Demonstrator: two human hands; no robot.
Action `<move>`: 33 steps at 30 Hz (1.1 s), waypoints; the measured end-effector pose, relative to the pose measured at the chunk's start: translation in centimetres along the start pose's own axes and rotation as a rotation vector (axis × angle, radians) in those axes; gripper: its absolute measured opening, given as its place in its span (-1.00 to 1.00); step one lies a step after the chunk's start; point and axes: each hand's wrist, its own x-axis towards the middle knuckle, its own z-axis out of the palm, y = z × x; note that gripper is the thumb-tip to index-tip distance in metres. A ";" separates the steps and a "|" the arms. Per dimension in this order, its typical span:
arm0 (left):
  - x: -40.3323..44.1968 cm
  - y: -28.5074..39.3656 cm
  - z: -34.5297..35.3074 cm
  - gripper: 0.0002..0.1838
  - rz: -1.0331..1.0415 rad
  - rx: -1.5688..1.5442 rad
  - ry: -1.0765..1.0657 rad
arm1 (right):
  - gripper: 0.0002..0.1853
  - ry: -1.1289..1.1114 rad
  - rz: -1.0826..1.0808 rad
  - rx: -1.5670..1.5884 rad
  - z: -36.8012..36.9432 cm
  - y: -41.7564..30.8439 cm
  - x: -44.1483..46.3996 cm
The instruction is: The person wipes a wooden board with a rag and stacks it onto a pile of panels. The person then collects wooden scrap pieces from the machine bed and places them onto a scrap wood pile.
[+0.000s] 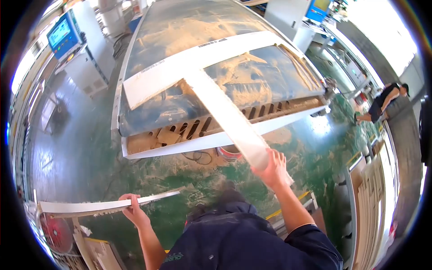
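Observation:
At the lower left, my left hand (135, 211) is closed round a long, thin white board strip (85, 206), seen nearly edge-on with a rough lower edge. My right hand (273, 171) grips the near end of another white board strip (227, 114). That strip slopes up and away over the front of a dusty conveyor belt (157, 108). Its far end meets a wider white board (193, 57) lying crosswise on the belt; whether the two are joined I cannot tell. Dark printed marks show on the wider board.
A slotted tray (180, 151) with a white front edge runs along the belt's near end. Beneath it stands a red bucket (229, 153). Stacked boards (375, 193) are at the right, near a person (382, 103). A blue control screen (60, 33) stands far left.

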 end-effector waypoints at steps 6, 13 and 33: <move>-1.2 -1.1 -0.1 -0.92 -0.087 -0.022 -0.086 | -0.18 0.031 0.085 0.044 -0.4 -2.8 -7.1; -1.5 -0.1 0.5 -0.89 -0.164 -0.043 -0.212 | -0.16 0.006 0.159 0.093 -1.3 -6.0 -12.6; -0.5 -2.8 1.1 -0.86 -0.180 -0.163 -0.771 | -0.09 0.096 0.357 0.043 -3.5 -14.9 -26.9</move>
